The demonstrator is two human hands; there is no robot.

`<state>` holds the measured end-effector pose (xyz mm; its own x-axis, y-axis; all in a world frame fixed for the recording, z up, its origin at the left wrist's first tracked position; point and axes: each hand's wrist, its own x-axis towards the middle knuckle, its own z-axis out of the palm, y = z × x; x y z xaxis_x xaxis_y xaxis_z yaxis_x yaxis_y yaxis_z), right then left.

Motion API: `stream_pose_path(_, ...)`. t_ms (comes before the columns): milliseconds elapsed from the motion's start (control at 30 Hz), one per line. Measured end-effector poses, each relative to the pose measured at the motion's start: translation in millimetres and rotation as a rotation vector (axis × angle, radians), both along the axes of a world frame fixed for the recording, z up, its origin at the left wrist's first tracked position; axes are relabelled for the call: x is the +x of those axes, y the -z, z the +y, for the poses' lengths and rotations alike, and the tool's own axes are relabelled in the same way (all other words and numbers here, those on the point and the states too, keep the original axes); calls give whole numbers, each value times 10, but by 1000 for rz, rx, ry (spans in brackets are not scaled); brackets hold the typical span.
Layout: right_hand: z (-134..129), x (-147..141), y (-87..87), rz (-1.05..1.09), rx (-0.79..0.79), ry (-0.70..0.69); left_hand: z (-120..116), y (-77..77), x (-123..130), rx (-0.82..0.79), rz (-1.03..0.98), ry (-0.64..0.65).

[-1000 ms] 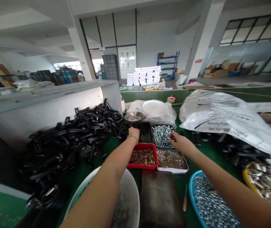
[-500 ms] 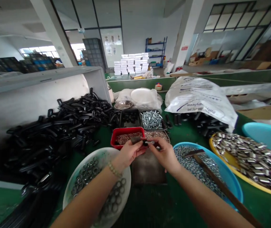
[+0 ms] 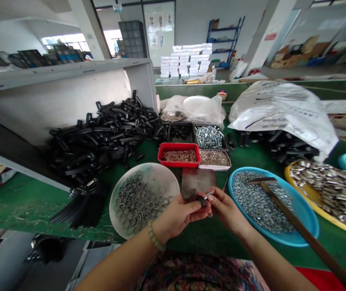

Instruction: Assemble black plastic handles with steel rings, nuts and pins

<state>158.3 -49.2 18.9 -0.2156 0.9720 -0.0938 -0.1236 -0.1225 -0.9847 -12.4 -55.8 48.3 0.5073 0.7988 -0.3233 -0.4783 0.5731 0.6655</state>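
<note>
My left hand (image 3: 179,214) is closed round a small black part (image 3: 202,201), partly hidden by the fingers. In my right hand (image 3: 227,210), the thumb and fingertips pinch a small silver bolt (image 3: 208,196) whose end meets the black part; how deep it sits I cannot tell. Both hands are close together over the near edge of a dark metal plate (image 3: 198,178). Left of them stands a white basin (image 3: 163,182) with metal rings. On the right is a blue basin (image 3: 314,222) of small metal pieces, with a hammer (image 3: 294,218) lying across it.
Behind the plate stand a red tray (image 3: 179,163) of copper-coloured pins, a tray of silver bolts (image 3: 209,137) and a white tray (image 3: 215,166) of small parts. Black curved handles (image 3: 109,133) spill from a tipped grey crate (image 3: 142,81). A yellow basin (image 3: 294,184) holds metal sleeves.
The view has tilted down and the hands have drawn back from the trays towards my body. The black part and bolt remain held between them.
</note>
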Motion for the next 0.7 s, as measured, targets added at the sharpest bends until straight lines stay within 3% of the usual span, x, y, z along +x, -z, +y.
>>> stream_pose_path(100, -105, -75, 88, 63, -79, 77, -74, 130, 32, -32, 27, -60)
stream_pose_path(200, -225, -118, 120, -194, 65, 133, -97, 278, 70, 175, 283, -95)
stream_pose_path(267, -296, -114, 124, -381, 164, 41, -118, 332, 49, 372, 474, -81)
stream_pose_path(333, -337, -90, 127, -423, 157, -54, -134, 332, -46, 479, 580, -5)
stream_pose_path(433, -333, -45, 138, -177, 9, -41, -89, 289, -352, 648, 831, 111)
stream_pose_path(567, -261, -19, 155, 143, -78, 71, 108, 330, -867, 986, 1407, 117)
stream_pose_path(700, -230, -37, 163, 214, -51, 30, 265, 415, -1105, 1043, 1645, 238)
